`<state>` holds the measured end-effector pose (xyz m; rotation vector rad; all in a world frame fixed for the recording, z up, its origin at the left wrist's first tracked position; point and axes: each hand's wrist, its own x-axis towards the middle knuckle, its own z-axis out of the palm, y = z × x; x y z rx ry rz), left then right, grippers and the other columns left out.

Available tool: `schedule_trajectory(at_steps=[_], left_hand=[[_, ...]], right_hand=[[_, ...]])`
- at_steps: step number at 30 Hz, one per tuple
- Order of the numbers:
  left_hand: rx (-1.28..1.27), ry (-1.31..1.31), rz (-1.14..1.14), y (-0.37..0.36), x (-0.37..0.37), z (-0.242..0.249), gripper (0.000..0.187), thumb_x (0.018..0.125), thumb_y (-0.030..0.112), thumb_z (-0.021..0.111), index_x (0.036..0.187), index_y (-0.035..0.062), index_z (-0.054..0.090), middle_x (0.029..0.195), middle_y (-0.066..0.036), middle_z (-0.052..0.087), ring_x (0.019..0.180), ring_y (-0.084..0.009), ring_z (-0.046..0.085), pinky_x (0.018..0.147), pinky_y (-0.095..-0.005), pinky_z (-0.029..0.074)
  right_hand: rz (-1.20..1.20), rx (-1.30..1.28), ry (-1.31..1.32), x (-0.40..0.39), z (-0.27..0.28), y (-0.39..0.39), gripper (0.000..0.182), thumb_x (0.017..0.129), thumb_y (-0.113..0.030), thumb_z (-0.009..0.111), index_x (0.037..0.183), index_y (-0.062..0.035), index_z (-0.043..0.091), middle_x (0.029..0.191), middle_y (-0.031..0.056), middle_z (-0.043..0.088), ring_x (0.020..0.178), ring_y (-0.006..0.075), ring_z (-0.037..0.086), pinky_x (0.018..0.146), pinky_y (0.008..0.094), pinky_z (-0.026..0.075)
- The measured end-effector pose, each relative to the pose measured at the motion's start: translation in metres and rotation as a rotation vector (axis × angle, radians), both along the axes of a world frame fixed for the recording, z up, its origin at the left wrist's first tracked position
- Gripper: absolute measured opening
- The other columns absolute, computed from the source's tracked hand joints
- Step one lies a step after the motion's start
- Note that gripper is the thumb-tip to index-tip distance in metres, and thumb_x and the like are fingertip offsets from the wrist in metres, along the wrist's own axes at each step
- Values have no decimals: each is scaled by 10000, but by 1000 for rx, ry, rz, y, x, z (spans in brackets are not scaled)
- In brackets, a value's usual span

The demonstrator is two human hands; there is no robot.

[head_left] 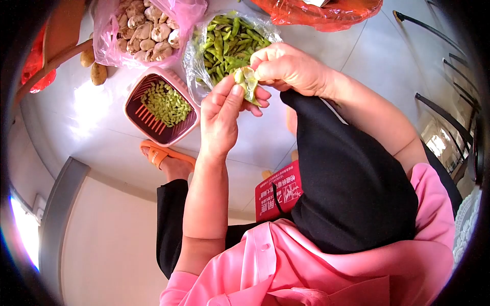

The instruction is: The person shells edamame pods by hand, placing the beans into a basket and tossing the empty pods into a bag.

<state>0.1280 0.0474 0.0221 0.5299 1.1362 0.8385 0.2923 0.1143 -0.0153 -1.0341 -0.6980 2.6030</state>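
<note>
A split green soybean pod (249, 84) is spread between my two hands, its pale inner side showing. My left hand (223, 115) pinches it from the left, thumb on top and fingers beneath. From the right, the closed fingers of my right hand (292, 69) grip the pod's other edge. Just beyond the hands lies a clear plastic bag (191, 76) filled with whole green pods (229, 43). Left of my left hand stands a pink square basket (133, 113) with shelled green beans (166, 104) inside.
A pink plastic bag of garlic bulbs (148, 30) sits behind the basket, with potatoes (98, 74) to its left. A red plastic bag (326, 15) lies at the far right. Below are my orange slipper (162, 154) and a red printed box (275, 196). Dark metal legs (444, 120) stand at right.
</note>
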Motion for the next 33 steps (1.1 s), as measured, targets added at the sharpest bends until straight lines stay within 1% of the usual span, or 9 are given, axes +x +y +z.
schedule_trajectory(at_steps=[4,7,11,24,26,28,29,30,33], left_hand=[[-52,-29,72,-5,8,-6,280,956,145,382,1137,-29,506,868,-101,614,719,-134,577,616,-237,463],[29,426,70,-10,11,-13,135,913,134,512,966,13,541,817,-17,559,688,-68,506,623,-201,422],[26,454,100,-4,8,-11,86,848,85,604,881,10,577,783,10,563,684,-41,493,602,-188,412],[-15,235,210,-11,4,-23,105,878,38,530,969,-14,534,817,-51,580,681,-105,561,611,-229,477],[-44,133,254,-15,0,-25,116,875,40,529,978,-10,533,823,-61,582,685,-115,564,606,-235,474],[-121,24,321,-17,-1,-26,112,872,39,533,976,-2,521,826,-59,576,681,-115,559,591,-222,462],[-121,22,320,-17,0,-28,112,872,39,533,976,-2,521,826,-59,576,681,-115,559,591,-222,462],[-58,223,290,-17,2,-30,112,869,45,544,967,-8,535,819,-59,584,682,-110,561,592,-218,461],[9,508,203,-17,4,-28,118,864,58,564,953,-19,568,809,-60,601,693,-103,567,602,-213,462]], right_hand=[[5,166,-155,-11,7,-4,118,779,-94,534,752,21,532,651,58,556,566,109,518,519,242,413],[71,790,-509,-16,6,-17,124,753,-117,568,738,-2,523,652,102,586,598,218,576,546,334,455],[115,1320,-639,-16,8,-18,141,735,-158,579,761,-43,501,692,143,599,683,333,598,564,418,472],[215,1267,-574,-13,-9,-17,201,814,-221,500,783,-23,498,713,148,599,738,330,603,600,425,463],[353,683,-401,-11,-10,-15,234,891,-211,465,762,-16,469,689,128,554,613,249,547,579,355,426],[317,662,-345,-11,-5,-17,287,923,-250,442,759,-15,446,651,130,529,581,227,509,555,346,398],[323,732,-372,-10,-3,-19,293,900,-273,453,788,-3,468,678,164,555,641,305,542,583,399,413],[330,804,-398,-10,-2,-19,312,878,-295,463,817,10,490,706,199,581,700,382,575,611,453,427],[299,962,-498,-12,-14,-29,290,887,-278,483,814,2,457,677,193,556,660,378,552,584,449,406]])
